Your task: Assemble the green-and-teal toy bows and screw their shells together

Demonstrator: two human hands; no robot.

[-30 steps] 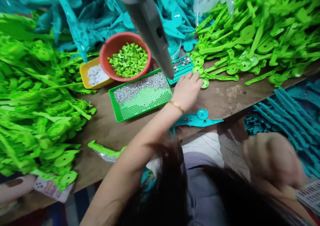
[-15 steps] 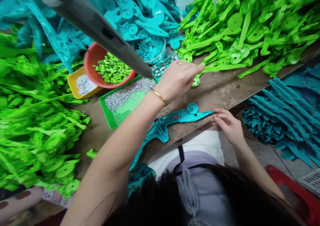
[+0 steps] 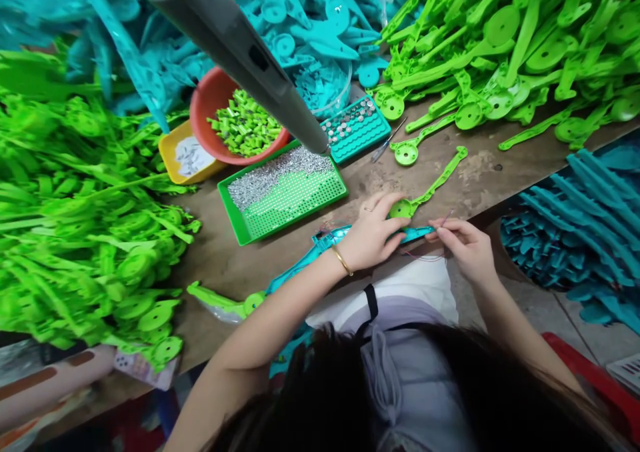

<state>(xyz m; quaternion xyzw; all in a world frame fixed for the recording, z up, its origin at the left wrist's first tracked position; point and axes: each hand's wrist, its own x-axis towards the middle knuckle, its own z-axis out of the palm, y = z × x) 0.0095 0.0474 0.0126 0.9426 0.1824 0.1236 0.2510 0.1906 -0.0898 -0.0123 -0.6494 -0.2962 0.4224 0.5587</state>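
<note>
My left hand [image 3: 374, 233] is closed on the round end of a long green plastic part [image 3: 433, 185], setting it down over a teal plastic part [image 3: 325, 242] that lies at the table's near edge. My right hand [image 3: 463, 244] pinches thin red wires [image 3: 426, 257] at the teal part's right tip. A gold bracelet circles my left wrist.
A green tray of small metal pieces [image 3: 283, 189], a red bowl of green bits [image 3: 239, 125], a yellow tray [image 3: 186, 155] and a teal tray of button cells [image 3: 356, 127] stand behind. Green part heaps [image 3: 75, 205] and teal part heaps [image 3: 310, 25] ring the table. A grey tool [image 3: 240, 45] hangs overhead.
My left hand drew back from the green pile at the rear with one green part and brought it down onto the teal part. The right hand stayed by the wires.
</note>
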